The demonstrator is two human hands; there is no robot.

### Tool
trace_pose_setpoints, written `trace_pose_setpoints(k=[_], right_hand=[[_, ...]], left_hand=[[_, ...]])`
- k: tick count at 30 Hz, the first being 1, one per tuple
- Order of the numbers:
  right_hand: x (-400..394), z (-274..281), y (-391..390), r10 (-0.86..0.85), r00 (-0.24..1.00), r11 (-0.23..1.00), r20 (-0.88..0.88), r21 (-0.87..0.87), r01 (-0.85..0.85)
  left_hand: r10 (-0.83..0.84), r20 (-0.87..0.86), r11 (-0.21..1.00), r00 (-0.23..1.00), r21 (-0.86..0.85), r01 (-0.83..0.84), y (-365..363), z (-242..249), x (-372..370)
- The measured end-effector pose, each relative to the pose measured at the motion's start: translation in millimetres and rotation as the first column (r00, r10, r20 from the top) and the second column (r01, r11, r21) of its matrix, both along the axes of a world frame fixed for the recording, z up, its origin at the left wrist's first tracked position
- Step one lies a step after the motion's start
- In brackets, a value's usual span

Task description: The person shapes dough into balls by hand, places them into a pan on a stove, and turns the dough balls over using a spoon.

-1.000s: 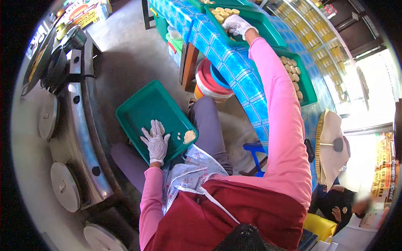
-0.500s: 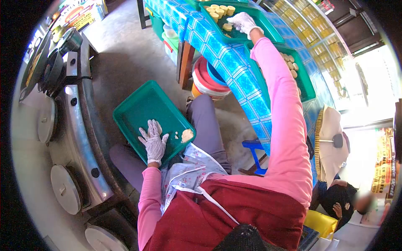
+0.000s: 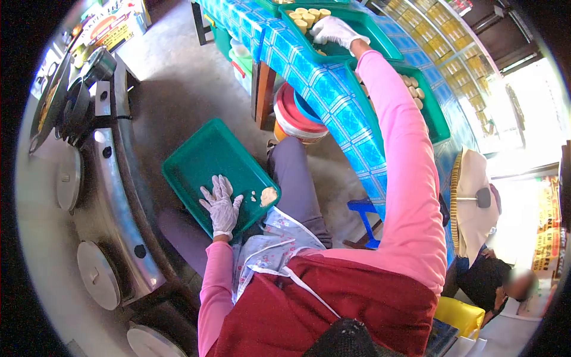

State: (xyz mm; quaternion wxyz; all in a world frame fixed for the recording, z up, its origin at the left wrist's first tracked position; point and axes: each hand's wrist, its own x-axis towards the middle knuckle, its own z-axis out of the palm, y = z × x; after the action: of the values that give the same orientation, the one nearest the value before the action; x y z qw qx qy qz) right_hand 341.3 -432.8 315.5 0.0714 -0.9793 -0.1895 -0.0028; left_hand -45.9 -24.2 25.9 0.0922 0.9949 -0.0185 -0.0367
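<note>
My left hand [image 3: 221, 205], in a clear glove, lies with fingers spread on the green tray [image 3: 208, 143] resting on my lap. A lump of pale dough [image 3: 269, 196] and small crumbs [image 3: 253, 196] lie to the right of it in that tray. My right hand [image 3: 334, 33], also gloved, reaches into another green tray [image 3: 380, 41] on the table. Its fingers are curled and held together low in the tray; what is under them is hidden. Several pale round pieces [image 3: 301, 25] stand just left of these fingers.
The table has a blue checked cloth [image 3: 333, 89]. A further green tray [image 3: 437, 119] holds pale pieces. Below are a red-lidded bucket [image 3: 285, 110] and a blue stool [image 3: 364, 214]. A stove [image 3: 119, 196] stands left. Another person [image 3: 485, 282] is at lower right.
My right hand has shifted left and down over the single pale piece that showed beside its fingers. My left hand stays spread on the lap tray. The other person has moved slightly.
</note>
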Motion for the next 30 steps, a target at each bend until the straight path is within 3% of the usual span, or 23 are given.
trace_pose_setpoints(k=[2,3,4,6,7,8,10,12,13,14,16,17,20,21,24,25,28,29,30], right_hand=[[-8.9,1.8,-5.3,-0.235,0.971,0.907,0.034,0.366,0.206],[7.6,0.7,-21.6,-0.251,0.968,0.911,0.022,0.345,0.228],[8.5,7.7,-25.4,-0.278,0.958,0.936,-0.063,0.208,0.285],[1.1,-0.4,-27.2,-0.240,0.967,0.952,-0.086,0.171,0.252],[16.3,-26.1,-42.3,-0.061,0.988,0.996,0.142,0.076,0.050],[11.9,-26.4,-38.3,-0.028,0.973,0.998,0.228,0.066,0.014],[4.6,-13.5,-30.0,-0.213,0.977,0.974,0.018,0.080,0.211],[8.9,-14.3,-27.5,-0.239,0.958,0.898,-0.158,0.340,0.280],[-3.7,-8.9,-14.0,-0.176,0.974,0.882,-0.139,0.418,0.219],[-11.4,-7.6,-2.2,-0.109,0.989,0.913,-0.095,0.384,0.138],[9.2,-25.5,-3.0,0.125,0.988,0.992,0.086,-0.047,-0.121],[3.2,-16.1,7.7,0.089,0.994,0.984,0.058,-0.162,-0.079],[-30.8,4.4,23.8,-0.117,0.986,0.922,-0.115,0.357,0.151],[-29.7,1.3,25.5,-0.100,0.984,0.902,-0.150,0.404,0.153],[-10.1,-28.8,20.2,0.169,0.974,0.984,0.149,-0.077,-0.159],[-16.0,-30.1,22.7,0.222,0.939,0.975,0.262,-0.057,-0.215],[-31.9,-9.3,24.4,0.177,0.982,0.984,0.071,0.017,-0.179],[-30.6,-0.3,21.3,0.223,0.957,0.971,0.186,-0.124,-0.202],[-36.8,3.4,14.4,-0.058,0.998,0.968,0.017,0.246,0.052]], left_hand=[[0.004,-0.004,1.000,1.000,0.000,-0.004,-0.3,2.3,0.5],[0.007,-0.006,1.000,1.000,-0.006,-0.007,-0.6,3.6,1.3],[0.008,-0.011,1.000,1.000,-0.014,-0.008,-1.1,6.3,0.7],[0.006,-0.022,1.000,1.000,-0.015,-0.006,-1.9,6.4,-0.5],[0.006,-0.023,1.000,1.000,-0.008,-0.006,-1.7,5.2,1.1],[0.007,-0.026,1.000,1.000,-0.002,-0.007,-1.8,4.1,1.4],[0.009,-0.027,1.000,1.000,-0.012,-0.009,-2.3,2.0,2.0],[0.004,-0.028,1.000,1.000,-0.011,-0.005,0.4,1.6,2.4],[0.001,-0.028,1.000,1.000,-0.009,-0.002,0.8,1.2,2.6],[0.000,-0.030,1.000,1.000,-0.011,-0.001,-0.5,1.1,2.2],[0.005,-0.040,1.000,0.999,-0.013,-0.005,-2.3,1.7,-0.5],[0.006,-0.037,1.000,0.999,-0.013,-0.006,-2.2,2.5,1.8],[0.003,-0.023,1.000,1.000,-0.003,-0.003,-2.1,1.2,1.7],[0.003,-0.022,1.000,1.000,0.000,-0.003,-0.8,0.7,2.1],[0.003,-0.030,1.000,1.000,0.008,-0.003,-2.4,1.1,1.8],[0.000,-0.037,1.000,0.999,0.014,0.000,-2.8,3.3,1.6],[-0.005,-0.046,1.000,0.999,0.013,0.005,-3.2,4.6,0.2],[0.000,-0.044,1.000,0.999,0.009,0.001,-2.7,4.9,1.7],[-0.003,-0.040,1.000,0.999,0.018,0.004,-1.7,4.4,1.1]])
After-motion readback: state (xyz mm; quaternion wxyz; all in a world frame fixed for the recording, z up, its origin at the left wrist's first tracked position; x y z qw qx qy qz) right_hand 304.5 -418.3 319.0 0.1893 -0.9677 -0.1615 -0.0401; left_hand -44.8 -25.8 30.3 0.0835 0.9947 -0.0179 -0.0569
